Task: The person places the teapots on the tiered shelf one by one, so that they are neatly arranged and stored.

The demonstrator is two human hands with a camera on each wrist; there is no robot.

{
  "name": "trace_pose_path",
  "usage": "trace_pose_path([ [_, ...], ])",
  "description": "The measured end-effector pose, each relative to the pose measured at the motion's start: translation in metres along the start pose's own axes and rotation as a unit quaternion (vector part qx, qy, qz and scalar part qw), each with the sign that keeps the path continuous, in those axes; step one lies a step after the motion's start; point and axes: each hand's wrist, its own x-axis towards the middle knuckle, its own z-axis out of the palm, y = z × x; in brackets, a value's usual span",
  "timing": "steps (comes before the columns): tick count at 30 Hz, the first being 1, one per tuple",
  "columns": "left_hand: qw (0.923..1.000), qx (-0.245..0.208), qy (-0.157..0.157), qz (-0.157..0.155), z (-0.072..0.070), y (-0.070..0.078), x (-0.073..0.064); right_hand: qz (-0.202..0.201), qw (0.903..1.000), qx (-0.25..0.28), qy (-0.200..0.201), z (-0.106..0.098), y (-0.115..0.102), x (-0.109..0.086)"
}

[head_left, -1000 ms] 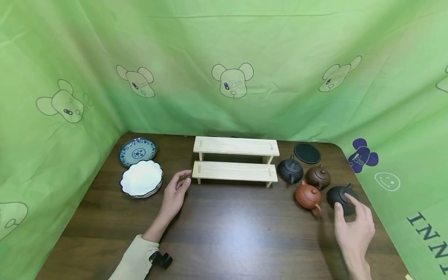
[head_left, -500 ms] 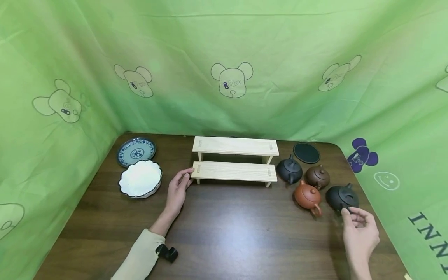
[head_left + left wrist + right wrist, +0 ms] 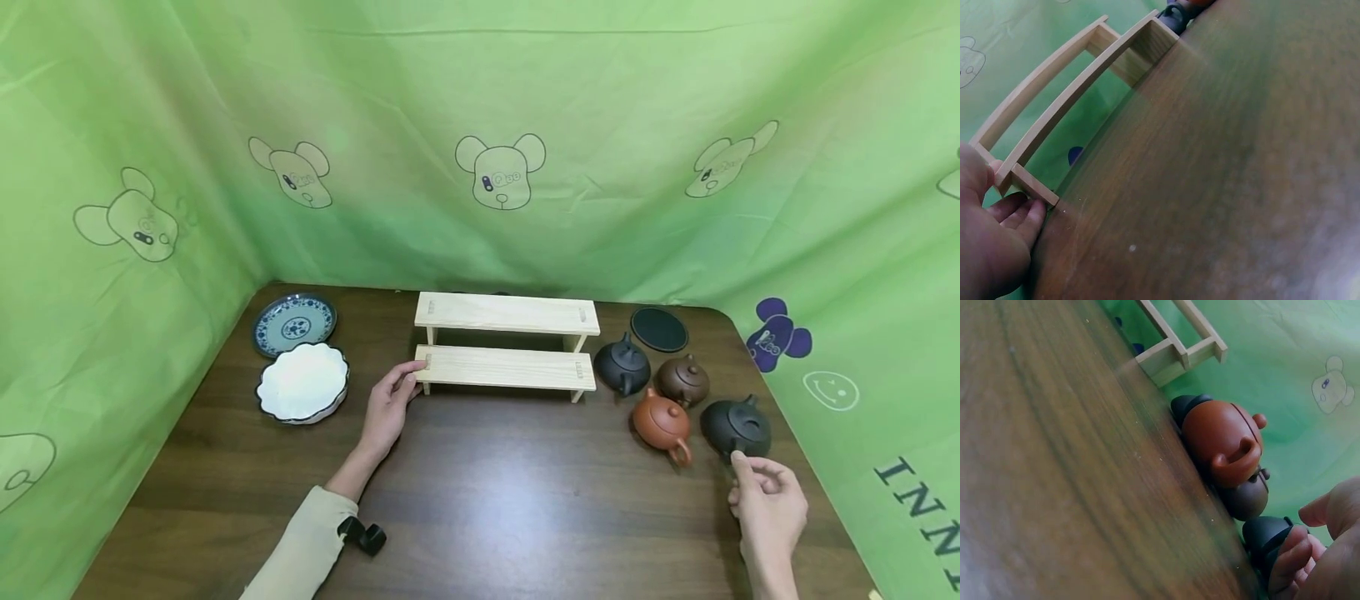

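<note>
Pale two-tier wooden stand (image 3: 506, 367) and rightmost black teapot (image 3: 729, 423), both upright

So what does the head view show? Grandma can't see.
The left hand grips a pale wooden two-step stand; the right hand pinches a round black teapot by its handle. Nearby: a round orange teapot, two dark teapots.

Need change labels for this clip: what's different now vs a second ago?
Right hand moved from above the rightmost black teapot back toward the wearer to its handle, which it now appears to pinch. Left hand shifted right, from beside the wooden stand to holding its left end. Both things stayed put, as did the orange-red teapot, brown teapot, scalloped bowl and blue plate.
</note>
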Motion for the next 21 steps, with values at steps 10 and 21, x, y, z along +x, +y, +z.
trace_pose_path([
  [10, 0.9999, -0.009, -0.011, -0.002, -0.0026, -0.0011, -0.0012, 0.041, 0.9978, 0.045, -0.026, 0.0021, 0.0021, 0.0025],
  [21, 0.9999, -0.003, -0.009, 0.011, -0.0043, -0.0066, -0.0006, 0.040, 0.9785, 0.122, -0.161, -0.0032, 0.0079, 0.0054],
])
